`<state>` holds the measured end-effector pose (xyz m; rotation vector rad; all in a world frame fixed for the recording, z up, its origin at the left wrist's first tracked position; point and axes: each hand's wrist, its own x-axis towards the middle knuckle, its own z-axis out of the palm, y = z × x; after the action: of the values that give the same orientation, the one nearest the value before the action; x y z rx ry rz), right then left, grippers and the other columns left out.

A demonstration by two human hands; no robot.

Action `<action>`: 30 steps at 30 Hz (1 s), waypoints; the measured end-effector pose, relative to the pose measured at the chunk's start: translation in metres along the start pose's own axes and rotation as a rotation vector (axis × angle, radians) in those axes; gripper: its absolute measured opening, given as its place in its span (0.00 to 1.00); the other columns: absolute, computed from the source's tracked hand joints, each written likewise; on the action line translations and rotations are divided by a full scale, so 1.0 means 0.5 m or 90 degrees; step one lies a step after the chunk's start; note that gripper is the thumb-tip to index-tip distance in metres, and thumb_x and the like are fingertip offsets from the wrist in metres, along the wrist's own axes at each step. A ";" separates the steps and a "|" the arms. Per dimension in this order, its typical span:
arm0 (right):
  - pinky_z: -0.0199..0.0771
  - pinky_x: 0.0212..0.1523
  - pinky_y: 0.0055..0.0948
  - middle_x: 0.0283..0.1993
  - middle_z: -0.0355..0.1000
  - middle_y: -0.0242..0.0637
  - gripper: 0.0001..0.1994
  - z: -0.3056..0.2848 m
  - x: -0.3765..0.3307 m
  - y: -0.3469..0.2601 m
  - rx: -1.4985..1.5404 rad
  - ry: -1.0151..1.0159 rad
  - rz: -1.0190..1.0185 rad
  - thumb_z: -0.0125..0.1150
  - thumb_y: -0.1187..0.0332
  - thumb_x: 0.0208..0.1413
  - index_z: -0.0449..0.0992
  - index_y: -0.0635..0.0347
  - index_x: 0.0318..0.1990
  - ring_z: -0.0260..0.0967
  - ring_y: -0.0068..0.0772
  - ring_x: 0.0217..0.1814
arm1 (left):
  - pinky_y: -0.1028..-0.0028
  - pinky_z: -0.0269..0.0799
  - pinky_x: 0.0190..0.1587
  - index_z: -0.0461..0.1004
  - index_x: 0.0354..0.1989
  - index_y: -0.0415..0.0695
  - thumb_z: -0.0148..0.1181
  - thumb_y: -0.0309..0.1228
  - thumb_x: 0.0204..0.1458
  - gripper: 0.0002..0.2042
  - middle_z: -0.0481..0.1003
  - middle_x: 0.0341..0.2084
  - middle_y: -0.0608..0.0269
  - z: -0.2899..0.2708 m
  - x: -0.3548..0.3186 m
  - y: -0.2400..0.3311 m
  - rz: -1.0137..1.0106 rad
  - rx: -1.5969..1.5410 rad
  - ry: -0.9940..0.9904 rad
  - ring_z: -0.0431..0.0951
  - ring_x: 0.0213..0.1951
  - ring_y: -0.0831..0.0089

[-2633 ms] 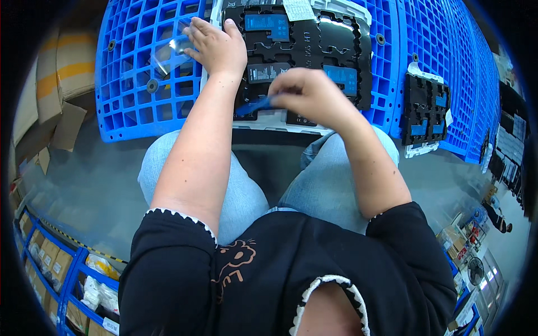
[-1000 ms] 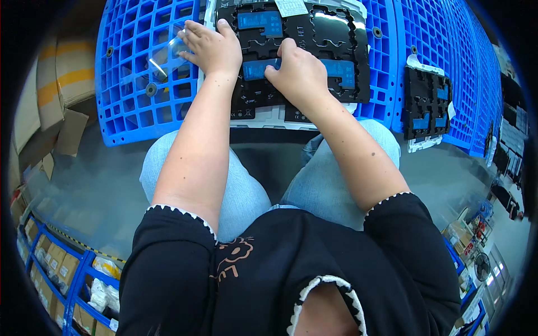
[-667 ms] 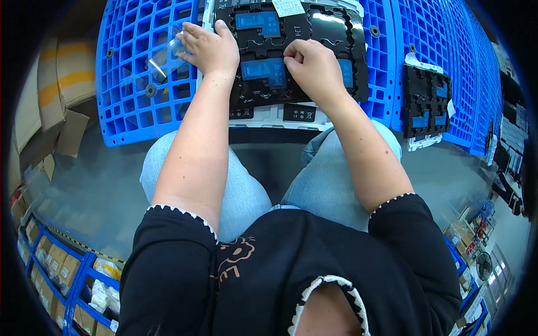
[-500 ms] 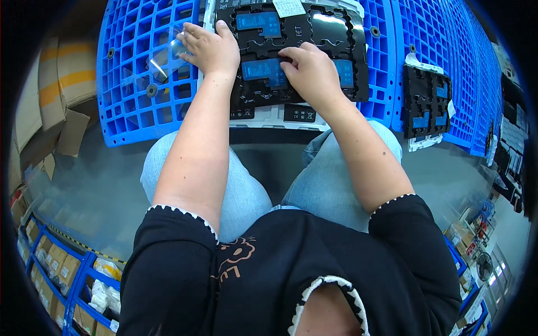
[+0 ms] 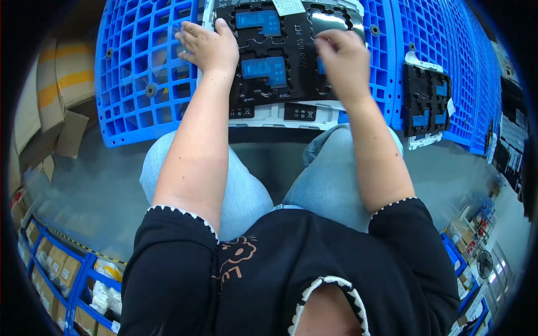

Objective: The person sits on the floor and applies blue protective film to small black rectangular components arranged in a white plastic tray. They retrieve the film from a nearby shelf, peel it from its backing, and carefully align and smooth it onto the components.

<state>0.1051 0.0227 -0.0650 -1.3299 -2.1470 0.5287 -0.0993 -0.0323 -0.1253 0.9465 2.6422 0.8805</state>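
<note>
A black moulded tray (image 5: 297, 61) lies in front of me, holding flat L-shaped blue pieces that look like batteries. One blue battery (image 5: 258, 22) sits in the far left pocket, another blue battery (image 5: 264, 70) in the near left one. Over the tray's right half is my right hand (image 5: 348, 61), blurred, its fingers curled together; whatever they hold, if anything, cannot be made out. It partly covers a blue piece (image 5: 321, 65). My left hand (image 5: 213, 49) is at the tray's left edge, fingers spread over the blue pallet (image 5: 134, 73).
White trays (image 5: 263, 121) with black labelled pieces (image 5: 300, 112) lie under the black tray. A white paper slip (image 5: 288, 7) rests at its far edge. To the right stands a second black tray (image 5: 426, 98) with blue pieces. Cardboard boxes (image 5: 67, 67) are stacked at the left.
My right hand has moved right and away from the near left battery, uncovering the tray's middle. My left hand has hardly moved. The shiny clear film by it no longer shows plainly.
</note>
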 end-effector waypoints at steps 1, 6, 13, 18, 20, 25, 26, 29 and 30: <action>0.70 0.38 0.37 0.31 0.72 0.42 0.06 -0.018 0.011 0.027 -0.012 0.024 0.029 0.59 0.68 0.45 0.78 0.57 0.29 0.70 0.45 0.36 | 0.48 0.29 0.64 0.36 0.62 0.27 0.39 0.46 0.56 0.37 0.41 0.63 0.35 0.002 0.001 0.003 0.001 -0.004 0.003 0.36 0.67 0.49; 0.67 0.49 0.40 0.35 0.72 0.57 0.22 -0.058 0.036 0.131 -0.215 -0.088 0.311 0.59 0.56 0.46 0.75 0.72 0.37 0.68 0.55 0.46 | 0.46 0.27 0.63 0.38 0.62 0.26 0.39 0.46 0.56 0.37 0.43 0.62 0.35 0.005 0.000 0.012 0.008 0.029 0.027 0.36 0.67 0.49; 0.74 0.39 0.35 0.33 0.73 0.56 0.18 -0.103 0.024 0.108 0.182 -0.008 0.449 0.66 0.65 0.42 0.74 0.76 0.35 0.74 0.45 0.40 | 0.46 0.28 0.63 0.40 0.62 0.26 0.40 0.47 0.55 0.37 0.45 0.62 0.37 0.016 0.005 0.024 -0.009 0.048 0.040 0.37 0.67 0.50; 0.76 0.35 0.33 0.33 0.74 0.49 0.16 -0.145 0.040 0.124 0.569 -0.159 0.558 0.66 0.73 0.42 0.72 0.75 0.37 0.74 0.36 0.30 | 0.42 0.32 0.61 0.42 0.61 0.26 0.45 0.48 0.52 0.39 0.45 0.62 0.33 0.005 0.008 0.046 -0.061 0.024 0.036 0.39 0.66 0.47; 0.76 0.35 0.32 0.33 0.74 0.46 0.16 -0.140 0.047 0.134 0.636 -0.127 0.540 0.65 0.74 0.43 0.72 0.75 0.39 0.74 0.35 0.31 | 0.42 0.32 0.61 0.42 0.61 0.26 0.46 0.48 0.52 0.40 0.45 0.61 0.31 0.007 0.012 0.042 -0.077 0.020 0.048 0.40 0.66 0.46; 0.74 0.40 0.32 0.39 0.73 0.45 0.16 -0.187 0.045 0.168 0.758 -0.028 0.502 0.62 0.76 0.46 0.70 0.74 0.43 0.73 0.35 0.37 | 0.41 0.35 0.61 0.42 0.61 0.24 0.43 0.51 0.54 0.40 0.46 0.61 0.34 -0.001 0.021 0.033 -0.099 0.010 0.046 0.40 0.66 0.48; 0.75 0.40 0.32 0.39 0.73 0.45 0.15 -0.206 0.036 0.204 0.774 0.017 0.467 0.61 0.76 0.47 0.70 0.74 0.43 0.73 0.35 0.38 | 0.41 0.35 0.61 0.42 0.61 0.24 0.42 0.52 0.54 0.41 0.46 0.62 0.35 0.004 0.023 0.035 -0.088 0.004 0.049 0.40 0.66 0.48; 0.75 0.43 0.30 0.41 0.72 0.46 0.13 -0.304 -0.011 0.255 0.830 0.052 0.454 0.56 0.75 0.52 0.68 0.73 0.45 0.73 0.36 0.40 | 0.42 0.34 0.61 0.40 0.61 0.25 0.40 0.54 0.54 0.41 0.44 0.63 0.36 0.011 0.027 0.029 -0.073 0.017 0.043 0.39 0.66 0.48; 0.74 0.44 0.32 0.43 0.71 0.46 0.13 -0.326 -0.035 0.293 0.852 0.107 0.460 0.54 0.75 0.54 0.68 0.72 0.46 0.72 0.36 0.43 | 0.42 0.34 0.61 0.40 0.62 0.25 0.40 0.54 0.54 0.41 0.44 0.63 0.36 0.013 0.026 0.026 -0.066 0.020 0.044 0.39 0.66 0.48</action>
<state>0.3151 0.0769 -0.0304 -1.1286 -0.6639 1.6455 -0.1004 -0.0133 -0.1226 0.7916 2.7427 0.8645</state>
